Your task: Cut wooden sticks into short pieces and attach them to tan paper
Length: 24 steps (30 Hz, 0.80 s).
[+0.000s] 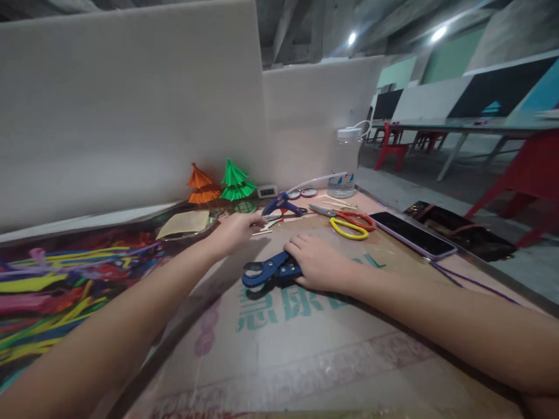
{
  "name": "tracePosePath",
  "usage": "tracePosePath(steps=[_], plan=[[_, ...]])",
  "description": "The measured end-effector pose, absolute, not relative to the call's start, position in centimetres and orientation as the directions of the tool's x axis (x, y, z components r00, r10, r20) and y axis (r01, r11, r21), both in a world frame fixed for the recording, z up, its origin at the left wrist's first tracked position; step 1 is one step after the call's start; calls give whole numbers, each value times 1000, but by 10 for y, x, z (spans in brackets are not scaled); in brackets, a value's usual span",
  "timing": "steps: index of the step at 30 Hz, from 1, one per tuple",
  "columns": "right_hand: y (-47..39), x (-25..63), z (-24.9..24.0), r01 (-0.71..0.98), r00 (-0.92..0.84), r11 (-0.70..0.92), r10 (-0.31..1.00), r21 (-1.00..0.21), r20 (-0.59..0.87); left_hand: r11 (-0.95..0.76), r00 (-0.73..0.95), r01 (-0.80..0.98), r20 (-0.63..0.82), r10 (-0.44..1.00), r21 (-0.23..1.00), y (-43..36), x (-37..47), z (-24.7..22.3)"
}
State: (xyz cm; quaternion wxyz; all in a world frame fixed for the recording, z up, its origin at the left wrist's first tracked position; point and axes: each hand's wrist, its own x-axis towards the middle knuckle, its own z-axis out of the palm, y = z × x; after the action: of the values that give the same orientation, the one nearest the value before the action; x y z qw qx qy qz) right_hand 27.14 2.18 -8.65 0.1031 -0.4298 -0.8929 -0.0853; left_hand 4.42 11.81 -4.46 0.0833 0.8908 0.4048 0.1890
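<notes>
A blue pipe cutter point(271, 271) with curved jaws lies on the cardboard, and my right hand point(321, 262) is closed around its handles. Its jaws face left, apart from each other. My left hand point(236, 234) reaches forward over the far side of the board, fingers partly stretched and somewhat blurred. Close by its fingertips are thin pale sticks point(263, 232) and a blue glue gun point(282, 203) with a white glue stick in its back. Farther right rest scissors point(349, 224) with yellow and red handles.
Orange point(202, 185) and green paper trees point(236, 181) stand by the white partition. A water bottle point(343, 166) stands at the back right, a phone point(413, 234) at the right edge. Colourful strips point(56, 285) fill the left side. A dark bag point(458, 230) lies beyond the edge.
</notes>
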Motion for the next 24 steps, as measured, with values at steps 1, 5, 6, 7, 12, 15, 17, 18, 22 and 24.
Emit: tracePosePath(steps=[1, 5, 6, 7, 12, 15, 17, 18, 22, 24], plan=[[22, 271, -87, 786, -608, 615, 753, 59, 253, -653, 596, 701, 266, 757, 286, 115, 30, -53], [23, 271, -88, 793, -599, 608, 762, 50, 247, -642, 576, 722, 288, 765, 260, 111, -3, -78], [23, 271, -87, 793, -599, 607, 763, 50, 243, -642, 571, 723, 302, 764, 255, 111, -7, -81], [23, 271, -87, 795, -597, 605, 765, 49, 240, -644, 567, 723, 318, 760, 249, 111, -9, -82], [23, 271, -86, 802, -590, 596, 777, 45, 220, -644, 544, 742, 394, 741, 187, 116, -15, -79], [23, 271, -85, 796, -598, 603, 772, 50, 216, -626, 542, 766, 377, 751, 144, 122, -18, -85], [23, 271, -83, 794, -601, 606, 770, 52, 215, -620, 554, 776, 342, 759, 119, 127, -20, -91], [23, 271, -83, 793, -602, 606, 769, 53, 215, -617, 558, 780, 325, 763, 109, 130, -20, -94], [21, 271, -82, 792, -603, 608, 768, 52, 215, -599, 555, 795, 285, 782, 97, 137, -22, -102], [21, 270, -81, 793, -602, 607, 770, 49, 214, -581, 533, 806, 287, 796, 114, 137, -22, -102]])
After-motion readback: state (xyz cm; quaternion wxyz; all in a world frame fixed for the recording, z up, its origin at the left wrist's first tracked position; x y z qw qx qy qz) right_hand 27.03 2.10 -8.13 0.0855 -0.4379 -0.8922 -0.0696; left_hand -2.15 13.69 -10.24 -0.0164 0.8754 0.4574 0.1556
